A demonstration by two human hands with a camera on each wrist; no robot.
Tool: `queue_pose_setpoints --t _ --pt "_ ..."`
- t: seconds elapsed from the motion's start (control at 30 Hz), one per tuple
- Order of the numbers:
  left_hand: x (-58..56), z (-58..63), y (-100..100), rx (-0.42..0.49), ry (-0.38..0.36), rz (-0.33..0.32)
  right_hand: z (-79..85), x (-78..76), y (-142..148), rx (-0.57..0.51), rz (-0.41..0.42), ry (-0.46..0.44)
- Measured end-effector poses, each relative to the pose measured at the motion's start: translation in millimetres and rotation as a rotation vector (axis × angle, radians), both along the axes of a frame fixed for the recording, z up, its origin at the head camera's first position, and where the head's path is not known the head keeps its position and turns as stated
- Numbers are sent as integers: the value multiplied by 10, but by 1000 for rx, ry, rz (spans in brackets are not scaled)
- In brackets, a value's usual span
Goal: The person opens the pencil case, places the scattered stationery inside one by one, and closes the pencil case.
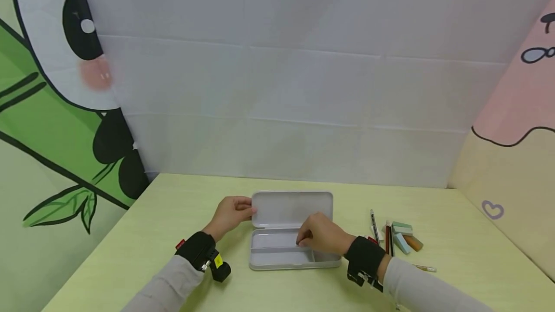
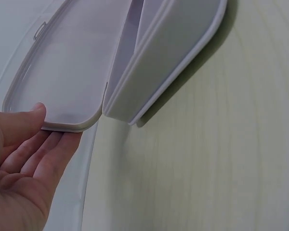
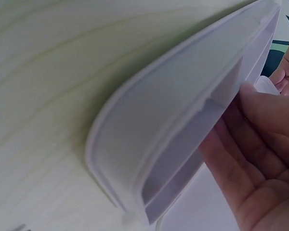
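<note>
Lid [image 2: 72, 62] of a pale-grey rectangular case [image 2: 168, 57]: left hand [image 1: 231, 215] pinches it. Right hand [image 1: 323, 234] curls over compartments [image 1: 282, 256]; grasp unclear.

case [image 2: 173, 57]: cut by left-wrist view's top edge | pencils [image 1: 387, 239]: partly behind right sleeve [image 1: 427, 285] | right fingers [image 3: 233, 171]: grip unclear

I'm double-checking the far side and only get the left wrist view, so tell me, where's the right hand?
Observer: The right hand is over the case's compartments.
Operator: Anything lying beyond the case on that side?
Observer: Yes, pencils lie on the table to its right.
Operator: What's next to them?
Observer: A blue block lies just right of the pencils.
</note>
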State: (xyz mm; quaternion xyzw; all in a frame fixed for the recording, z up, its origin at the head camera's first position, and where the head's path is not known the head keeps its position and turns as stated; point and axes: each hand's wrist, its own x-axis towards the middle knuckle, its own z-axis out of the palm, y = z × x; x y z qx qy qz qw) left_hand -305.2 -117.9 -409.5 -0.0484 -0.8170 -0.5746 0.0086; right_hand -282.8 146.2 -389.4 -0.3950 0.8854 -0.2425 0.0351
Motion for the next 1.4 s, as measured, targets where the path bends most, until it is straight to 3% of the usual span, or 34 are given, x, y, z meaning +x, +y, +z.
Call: queue_pose_setpoints --t 0.43,0.6,0.77,0.93,1.1,1.3,1.4 --pt "49 -19 -36 -3 -11 -12 -32 97 -19 -12 -13 11" --pt "82 -56 -79 10 -3 -36 2 122 61 -4 -43 59" --pt "95 -86 -86 10 -8 -44 55 160 313 -47 -142 117" --pt "107 -67 -105 -10 0 -60 108 229 628 -93 -294 92" --pt "122 -31 -118 -4 5 -63 154 341 895 -47 -417 71" --pt "155 -65 -115 -25 -16 -39 -73 384 1196 9 -476 112" --pt "90 -5 -108 -31 -7 -49 -289 185 1448 -37 -437 169"
